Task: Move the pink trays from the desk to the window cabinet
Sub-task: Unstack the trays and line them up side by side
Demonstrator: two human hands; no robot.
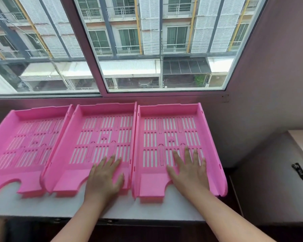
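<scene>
Three pink slotted trays lie side by side on the white top of the window cabinet, under the window. The left tray overlaps the edge of the middle tray. The right tray sits close beside the middle one. My left hand rests flat, fingers spread, on the front right of the middle tray's floor. My right hand lies flat, fingers spread, on the front of the right tray's floor. Neither hand grips anything.
A large sliding window rises directly behind the trays. A wall closes the right side. A lower pale unit with a black handle stands to the right of the cabinet. The cabinet's front edge is near my arms.
</scene>
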